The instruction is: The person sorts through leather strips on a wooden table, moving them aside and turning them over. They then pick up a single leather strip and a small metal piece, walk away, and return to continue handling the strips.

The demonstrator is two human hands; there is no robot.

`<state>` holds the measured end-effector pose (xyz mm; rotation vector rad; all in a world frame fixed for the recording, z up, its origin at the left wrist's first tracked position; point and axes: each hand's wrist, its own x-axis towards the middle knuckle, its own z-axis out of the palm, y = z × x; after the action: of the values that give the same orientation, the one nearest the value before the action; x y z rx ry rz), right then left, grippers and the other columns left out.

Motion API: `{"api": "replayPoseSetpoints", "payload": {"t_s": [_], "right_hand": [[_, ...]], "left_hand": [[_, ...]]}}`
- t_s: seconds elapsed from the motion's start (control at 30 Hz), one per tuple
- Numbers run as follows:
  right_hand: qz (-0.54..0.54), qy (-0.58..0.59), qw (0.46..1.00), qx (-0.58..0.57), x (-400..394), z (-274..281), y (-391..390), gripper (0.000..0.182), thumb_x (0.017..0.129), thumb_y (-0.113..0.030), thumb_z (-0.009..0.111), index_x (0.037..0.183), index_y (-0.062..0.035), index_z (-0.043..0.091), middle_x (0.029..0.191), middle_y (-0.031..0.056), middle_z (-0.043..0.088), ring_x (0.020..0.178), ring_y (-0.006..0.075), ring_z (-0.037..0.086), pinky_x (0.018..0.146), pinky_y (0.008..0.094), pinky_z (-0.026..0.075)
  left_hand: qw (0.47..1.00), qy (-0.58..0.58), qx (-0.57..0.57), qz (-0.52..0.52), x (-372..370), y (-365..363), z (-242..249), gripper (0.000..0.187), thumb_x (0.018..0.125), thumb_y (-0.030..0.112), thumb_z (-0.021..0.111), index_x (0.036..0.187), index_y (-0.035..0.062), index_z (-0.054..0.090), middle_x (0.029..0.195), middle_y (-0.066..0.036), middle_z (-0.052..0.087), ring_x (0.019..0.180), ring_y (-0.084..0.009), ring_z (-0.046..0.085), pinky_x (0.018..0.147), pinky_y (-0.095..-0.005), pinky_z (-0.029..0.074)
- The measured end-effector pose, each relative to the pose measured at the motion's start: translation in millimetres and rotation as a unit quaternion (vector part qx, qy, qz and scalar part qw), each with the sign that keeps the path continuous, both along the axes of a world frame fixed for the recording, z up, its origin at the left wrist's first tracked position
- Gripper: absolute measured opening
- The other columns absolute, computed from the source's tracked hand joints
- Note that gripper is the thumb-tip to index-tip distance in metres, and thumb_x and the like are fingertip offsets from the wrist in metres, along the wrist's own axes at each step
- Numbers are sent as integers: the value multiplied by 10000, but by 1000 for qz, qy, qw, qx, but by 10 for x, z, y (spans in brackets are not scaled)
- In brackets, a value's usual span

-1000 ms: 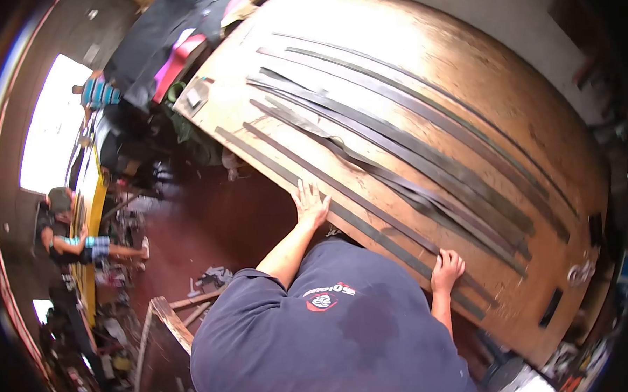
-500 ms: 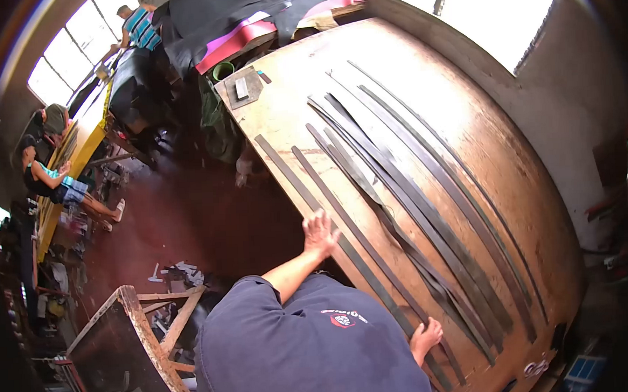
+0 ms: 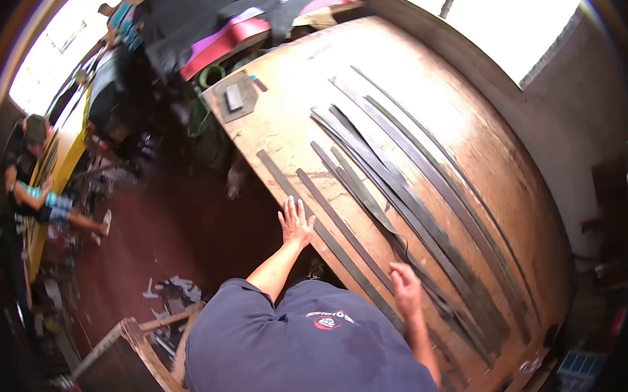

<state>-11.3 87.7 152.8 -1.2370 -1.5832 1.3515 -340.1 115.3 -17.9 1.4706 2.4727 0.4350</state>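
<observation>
Several long dark leather strips (image 3: 450,183) lie lengthwise on the wooden table (image 3: 479,119). My left hand (image 3: 297,225) rests at the table's near edge, fingers spread, over the outermost strip (image 3: 341,258). Farther down, my right hand (image 3: 405,286) is above the second strip (image 3: 343,226), slightly blurred, with its fingers curled together. Whatever those fingers may hold is too small to make out. A twisted strip (image 3: 392,231) lies just beyond that hand. The lower ends of the nearest strips are partly hidden by my right arm and shirt.
A grey plate with a pale block (image 3: 234,96) sits at the far left corner, beside a small blue-handled tool (image 3: 258,83). Dark and pink sheets (image 3: 227,45) are piled behind. A wooden frame (image 3: 142,354) stands lower left. Other people are at a yellow table (image 3: 64,172).
My right hand has come off the lower part of the strips and moved up along them. My left hand has shifted slightly left and lies flatter. The camera view has moved a little.
</observation>
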Motion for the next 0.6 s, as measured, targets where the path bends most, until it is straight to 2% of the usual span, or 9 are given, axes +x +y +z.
{"api": "replayPoseSetpoints", "payload": {"t_s": [0.1,0.17,0.2,0.27,0.33,0.37,0.47,0.53,0.6], "right_hand": [[217,173,959,62,-429,1737,192,568,992,-463,450,1185,43,622,1173,182,597,1094,266,567,972,368,423],[430,339,833,83,-610,2578,138,741,1008,-552,289,1185,104,586,1136,236,568,1110,326,542,984,432,422],[464,422,774,85,-733,2802,31,709,996,-563,345,1160,74,609,1049,207,605,1035,294,576,914,398,472],[545,514,659,76,-763,2959,-155,585,1002,-401,424,1262,118,495,1228,252,477,1080,377,539,955,438,417],[447,642,606,140,-929,2927,-181,475,919,-383,629,1026,76,691,1024,227,653,900,268,634,740,375,514],[346,647,660,162,-898,2986,-358,339,899,-254,681,836,76,726,803,191,660,697,224,615,592,303,487],[377,684,606,147,-706,2968,-423,305,874,-220,710,876,85,719,856,199,667,720,237,609,614,320,488],[383,667,632,95,-426,3039,-488,264,875,-169,701,885,94,715,868,200,668,716,240,603,621,322,484],[401,701,566,166,-317,2913,-502,217,881,-125,681,887,90,709,881,196,667,718,243,602,632,323,484]], "left_hand": [[997,16,69,-27,-52,-10,-106,751,946,439,496,1506,26,213,1568,-247,107,1436,-424,156,1139,-536,208],[992,13,115,-41,-64,-18,-102,747,955,424,489,1509,22,192,1561,-271,100,1414,-455,197,1137,-507,237],[994,26,100,-38,-67,-20,-63,747,955,410,495,1511,23,181,1563,-269,88,1411,-447,218,1137,-476,260],[994,1,105,-44,-71,-14,-34,749,955,400,501,1514,27,170,1566,-260,85,1409,-428,240,1132,-443,286],[995,-34,89,-19,-152,-87,68,749,953,401,513,1515,43,171,1570,-241,93,1412,-393,263,1124,-405,323],[993,-42,107,-8,-197,-131,23,750,949,408,516,1513,46,179,1570,-235,101,1409,-387,273,1116,-405,334],[993,-68,92,22,-102,-370,57,745,937,422,523,1506,61,204,1572,-209,125,1360,-394,354,1068,-423,388],[993,-93,62,41,-23,-639,67,738,936,421,519,1504,66,209,1567,-212,145,1340,-407,381,1057,-440,399],[993,-89,-50,52,-14,-988,-34,747,926,424,532,1501,65,219,1564,-215,156,1327,-411,399,1054,-452,404]]}}
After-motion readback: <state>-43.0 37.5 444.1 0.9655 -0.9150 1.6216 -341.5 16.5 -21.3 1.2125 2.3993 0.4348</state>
